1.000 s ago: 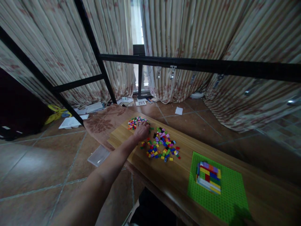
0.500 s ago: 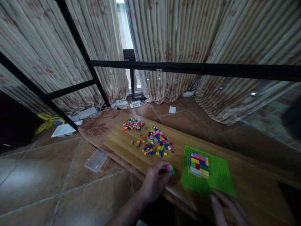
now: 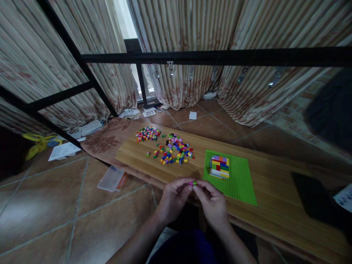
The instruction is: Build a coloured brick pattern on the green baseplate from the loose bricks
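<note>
My left hand (image 3: 176, 196) and my right hand (image 3: 211, 200) meet at the front edge of the wooden board, fingertips closed on small toy bricks (image 3: 193, 183), one magenta and one green. The magenta end sits in the left fingers, the green end in the right; whether the bricks are joined is too small to tell. Just beyond my right hand lies a green baseplate (image 3: 242, 183), bearing a low, multicoloured block of bricks (image 3: 220, 167) with white lower layers. Loose bricks (image 3: 176, 150) in many colours are scattered farther left.
A denser heap of tiny pieces (image 3: 148, 134) lies at the board's far left. The wooden board (image 3: 275, 183) rests over a brown cloth (image 3: 106, 137). A clear plastic box (image 3: 112, 179) is on the tiled floor. At right lies a dark flat object (image 3: 310, 194). A black metal frame (image 3: 198, 57) stands behind.
My right hand has come left from the baseplate's front edge and joined my left hand at the magenta and green bricks. The camera view has shifted as well.
</note>
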Demonstrator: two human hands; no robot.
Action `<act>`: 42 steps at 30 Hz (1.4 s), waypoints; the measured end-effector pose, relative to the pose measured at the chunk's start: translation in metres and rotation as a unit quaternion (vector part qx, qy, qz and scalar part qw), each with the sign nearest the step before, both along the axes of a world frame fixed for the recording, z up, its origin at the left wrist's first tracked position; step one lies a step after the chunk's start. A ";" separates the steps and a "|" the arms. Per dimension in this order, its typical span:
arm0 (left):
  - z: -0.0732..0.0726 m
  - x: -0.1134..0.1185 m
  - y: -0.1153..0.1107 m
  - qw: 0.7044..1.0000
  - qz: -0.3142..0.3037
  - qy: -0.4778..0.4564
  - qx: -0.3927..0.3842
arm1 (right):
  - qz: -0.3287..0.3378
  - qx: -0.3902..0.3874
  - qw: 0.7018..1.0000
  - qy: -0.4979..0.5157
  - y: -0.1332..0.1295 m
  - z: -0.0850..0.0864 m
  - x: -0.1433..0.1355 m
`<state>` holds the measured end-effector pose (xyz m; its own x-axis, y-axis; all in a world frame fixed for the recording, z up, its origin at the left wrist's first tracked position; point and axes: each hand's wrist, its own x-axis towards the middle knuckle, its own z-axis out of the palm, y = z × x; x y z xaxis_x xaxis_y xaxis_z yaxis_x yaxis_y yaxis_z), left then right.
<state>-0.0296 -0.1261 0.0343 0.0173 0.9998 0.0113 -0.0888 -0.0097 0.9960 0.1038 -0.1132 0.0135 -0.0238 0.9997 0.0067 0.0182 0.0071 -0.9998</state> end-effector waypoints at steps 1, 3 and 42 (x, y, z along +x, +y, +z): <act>-0.002 0.001 -0.001 1.000 0.006 0.003 0.001 | 0.006 -0.011 1.000 0.007 -0.001 0.001 -0.002; -0.005 0.002 -0.003 1.000 0.012 0.004 -0.007 | 0.019 -0.029 0.999 0.018 -0.001 0.003 -0.007; -0.009 0.014 0.029 0.998 -0.015 -0.048 -0.035 | -0.078 -0.045 0.993 0.081 0.028 0.010 0.005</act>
